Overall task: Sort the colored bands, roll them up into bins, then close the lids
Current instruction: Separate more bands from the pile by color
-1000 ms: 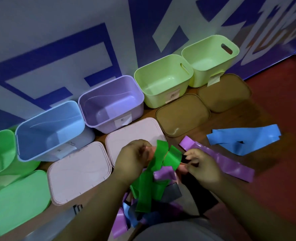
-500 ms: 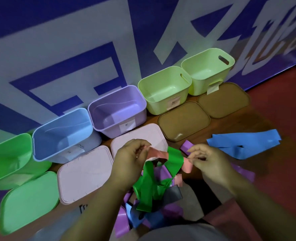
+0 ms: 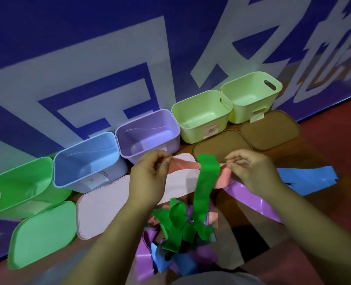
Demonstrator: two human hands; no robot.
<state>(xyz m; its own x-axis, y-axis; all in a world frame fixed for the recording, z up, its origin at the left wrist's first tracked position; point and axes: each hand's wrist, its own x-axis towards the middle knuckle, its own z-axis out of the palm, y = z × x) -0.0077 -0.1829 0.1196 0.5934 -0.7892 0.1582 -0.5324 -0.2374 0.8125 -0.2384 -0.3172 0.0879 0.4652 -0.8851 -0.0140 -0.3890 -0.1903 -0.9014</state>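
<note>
My left hand [image 3: 149, 177] and my right hand [image 3: 250, 171] each pinch one end of a pink band [image 3: 183, 165], stretched level between them. A green band [image 3: 206, 182] hangs draped over the pink one. Below lies a tangled pile of bands [image 3: 176, 249] in green, purple, blue and pink. A purple band [image 3: 252, 200] and a blue band [image 3: 306, 179] lie flat at the right. Open bins stand along the wall: green [image 3: 20, 186], blue [image 3: 84, 161], purple [image 3: 147, 134] and two light green [image 3: 201, 114] [image 3: 252, 95].
Lids lie flat in front of the bins: a green lid [image 3: 42, 233], two pale pink lids [image 3: 100, 204] [image 3: 182, 182] and two brown lids [image 3: 219, 145] [image 3: 271, 130]. A blue and white banner wall [image 3: 108, 58] rises behind the bins. Red floor [image 3: 335, 140] spreads to the right.
Both hands have risen and moved apart, pulling the pink band out of the pile and stretching it. The green band now hangs over it. The camera has tilted up.
</note>
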